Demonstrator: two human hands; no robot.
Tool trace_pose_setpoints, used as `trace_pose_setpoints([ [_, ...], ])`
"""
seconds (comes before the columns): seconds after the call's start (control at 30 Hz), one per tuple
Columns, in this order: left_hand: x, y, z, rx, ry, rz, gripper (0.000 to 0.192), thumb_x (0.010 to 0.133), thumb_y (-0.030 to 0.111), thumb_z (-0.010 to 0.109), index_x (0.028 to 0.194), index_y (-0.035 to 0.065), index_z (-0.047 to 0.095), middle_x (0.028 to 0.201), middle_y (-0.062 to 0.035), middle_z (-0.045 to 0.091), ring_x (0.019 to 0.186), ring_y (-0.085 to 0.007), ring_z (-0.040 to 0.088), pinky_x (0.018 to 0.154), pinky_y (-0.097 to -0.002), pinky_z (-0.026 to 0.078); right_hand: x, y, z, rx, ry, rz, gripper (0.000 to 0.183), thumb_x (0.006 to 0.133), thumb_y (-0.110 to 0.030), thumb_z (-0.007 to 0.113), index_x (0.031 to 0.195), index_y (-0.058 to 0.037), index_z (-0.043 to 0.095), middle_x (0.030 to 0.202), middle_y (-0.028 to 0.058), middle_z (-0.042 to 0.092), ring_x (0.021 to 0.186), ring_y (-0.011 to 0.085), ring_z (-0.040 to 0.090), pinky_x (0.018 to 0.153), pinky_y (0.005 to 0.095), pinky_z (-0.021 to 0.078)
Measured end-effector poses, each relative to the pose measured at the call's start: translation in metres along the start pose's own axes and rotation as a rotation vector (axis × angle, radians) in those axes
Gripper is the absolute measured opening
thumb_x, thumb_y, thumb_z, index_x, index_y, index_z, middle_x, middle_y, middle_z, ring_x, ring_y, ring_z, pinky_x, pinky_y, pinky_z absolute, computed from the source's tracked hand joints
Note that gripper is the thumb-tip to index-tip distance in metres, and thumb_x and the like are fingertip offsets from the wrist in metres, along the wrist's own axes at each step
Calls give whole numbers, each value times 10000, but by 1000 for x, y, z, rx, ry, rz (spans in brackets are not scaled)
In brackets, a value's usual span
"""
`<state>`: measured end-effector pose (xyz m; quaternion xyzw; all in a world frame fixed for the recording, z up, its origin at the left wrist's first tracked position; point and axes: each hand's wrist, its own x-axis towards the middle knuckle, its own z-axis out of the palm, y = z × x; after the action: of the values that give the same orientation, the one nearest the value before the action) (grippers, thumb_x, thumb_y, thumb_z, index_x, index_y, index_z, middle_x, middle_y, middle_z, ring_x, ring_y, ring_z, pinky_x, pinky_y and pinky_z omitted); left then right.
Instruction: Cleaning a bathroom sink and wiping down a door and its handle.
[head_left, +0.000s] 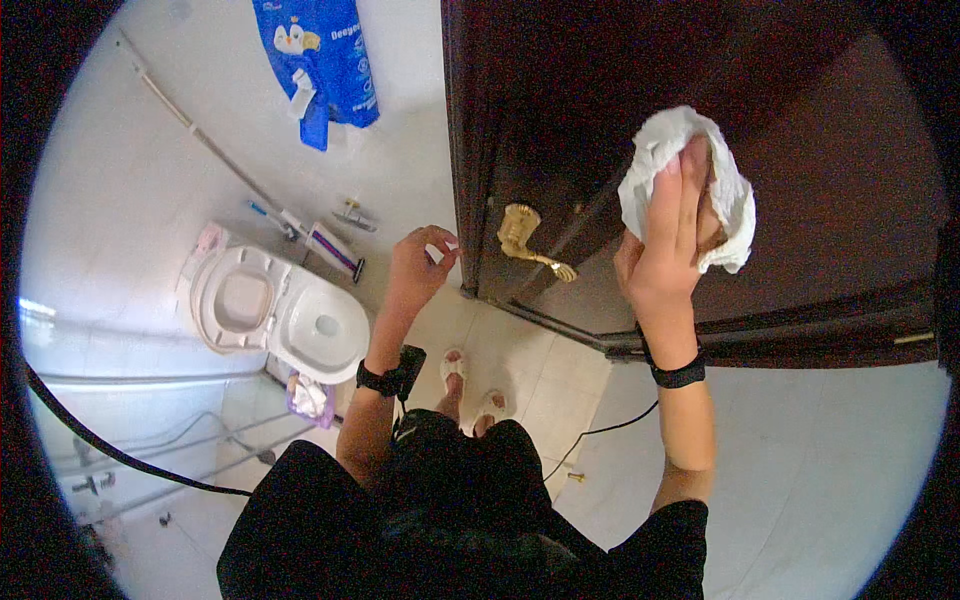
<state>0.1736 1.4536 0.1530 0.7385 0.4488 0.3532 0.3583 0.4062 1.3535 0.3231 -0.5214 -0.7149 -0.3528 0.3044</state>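
Note:
My right hand (667, 240) presses a crumpled white cloth or tissue (739, 217) against the face of a dark brown door (810, 172). Its fingers lie extended over the white material. A gold-coloured door handle (525, 232) sits on the door, between my two hands. My left hand (421, 266) is at the door's near vertical edge, thumb and forefinger curled with their tips close together there. Whether those fingertips grip the edge or only touch it, I cannot tell. Black bands circle both wrists.
A white toilet (322, 330) with its lid raised stands on my left, beside a purple-rimmed bin (311, 401). A long-handled mop (225, 161) leans on the wall, below a blue printed bag (322, 67). Black cables run beside me. My sandalled feet (454, 367) stand on floor tiles.

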Motion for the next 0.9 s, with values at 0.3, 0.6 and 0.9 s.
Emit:
trace_pose_setpoints([
  [0.3, -55, 0, 10, 108, -83, -114, 168, 758, 48, 697, 919, 41, 648, 800, -107, 651, 624, -226, 611, 597, -331, 494, -156, -3, 26, -122, -339, -3, 612, 686, -133, 631, 1291, -93, 545, 1293, 87, 547, 1097, 284, 542, 1025, 519, 332],
  [0.6, -19, -30, -14, 37, -79, -19, 344, 754, 109, 732, 1066, 59, 595, 858, -100, 631, 618, -231, 595, 604, -340, 496, -131, -84, -5, 240, -398, -119, 406, 742, -68, 588, 1137, -130, 657, 964, 23, 646, 905, 218, 643, 817, 417, 486],
  [0.9, -5, -74, 4, -70, 49, -74, 653, 754, 169, 773, 1292, 100, 409, 967, -82, 584, 535, -141, 565, 549, -301, 491, -192, -168, 43, 345, -433, 68, 406, 747, -78, 603, 1144, -151, 646, 899, 21, 639, 891, 209, 650, 779, 377, 522],
])
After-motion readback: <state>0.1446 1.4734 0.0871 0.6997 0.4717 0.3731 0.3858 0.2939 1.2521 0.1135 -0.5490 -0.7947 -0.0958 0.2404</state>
